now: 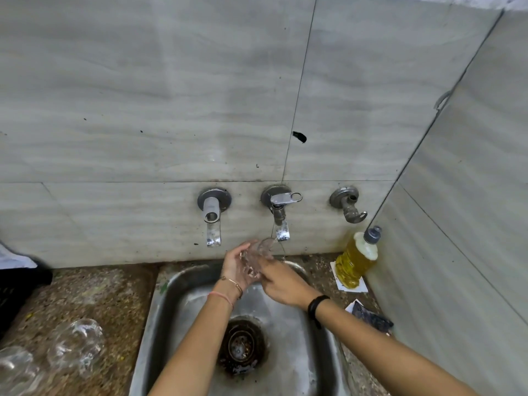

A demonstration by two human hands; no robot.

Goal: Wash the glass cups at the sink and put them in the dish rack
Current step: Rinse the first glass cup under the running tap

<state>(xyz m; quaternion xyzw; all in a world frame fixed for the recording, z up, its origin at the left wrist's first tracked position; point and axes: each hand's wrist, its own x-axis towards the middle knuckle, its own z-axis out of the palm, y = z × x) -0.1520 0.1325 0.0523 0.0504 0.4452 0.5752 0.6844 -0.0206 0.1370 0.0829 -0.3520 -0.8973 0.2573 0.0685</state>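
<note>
- A dark crate (20, 284) is seen at 9 o'clock of the sink, cut off by the frame; whether it is the rack cannot be told.
- Unwashed-looking glass cups (75, 345) are laid on the worktop (94, 292) at 8 o'clock of the sink. They are blurred, and nothing is made out inside.
- Sink (177, 304): wet, no standing water is held. The drain (241, 345) sits at centre, its strainer dirty.
- Left hand (235, 268): its fingers (238, 250) are wrapped round the glass cup (257, 257), which is held at 12 o'clock of the drain with its mouth tipped toward 1 o'clock.
- Right hand (281, 284): fingers are laid on the cup's lower side; gripping or only rubbing cannot be told.
- Middle tap (281, 224): water is delivered onto the cup's rim. The fill level cannot be read.
- Step judged: rinsing. The cup should be turned so every wall is flushed, then emptied; wet glass is slippery, so a firm hold is advised.
- Soap bottle (355, 261) at 2 o'clock of the sink: capped, filled with yellow liquid nearly to the neck.
</note>
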